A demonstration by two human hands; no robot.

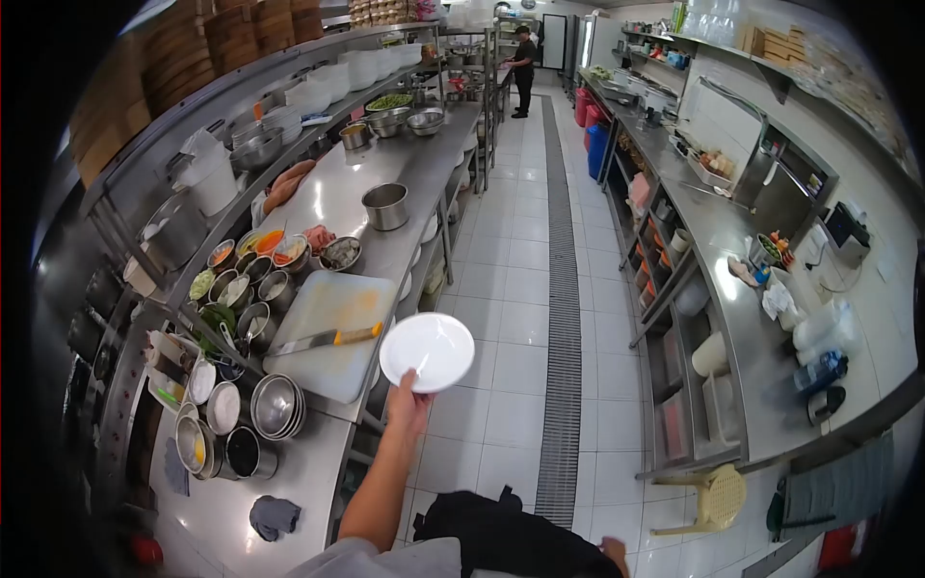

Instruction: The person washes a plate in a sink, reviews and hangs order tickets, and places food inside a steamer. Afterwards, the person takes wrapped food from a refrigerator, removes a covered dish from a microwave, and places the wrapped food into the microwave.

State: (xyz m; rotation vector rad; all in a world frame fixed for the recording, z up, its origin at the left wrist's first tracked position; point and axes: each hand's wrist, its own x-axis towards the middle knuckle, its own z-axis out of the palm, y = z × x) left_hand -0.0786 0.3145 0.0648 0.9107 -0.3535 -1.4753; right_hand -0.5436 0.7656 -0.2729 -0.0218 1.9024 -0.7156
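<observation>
Beside the cutting board, left hand clamped on white plate.

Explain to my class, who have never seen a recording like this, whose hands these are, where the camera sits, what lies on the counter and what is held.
There is no robot here: these are a person's own bare hands. The single picture comes from a camera worn on that person's head, looking forward and down.

The left hand holds a round white plate, with the thumb on top. The right hand shows only partly at the bottom edge; what its fingers do is unclear.

On the shiny steel counter lies a white cutting board, and on it a knife with an orange handle. Nearby stand small metal bowls of food and a steel pot. Far down the aisle stands another person in dark clothes.
</observation>
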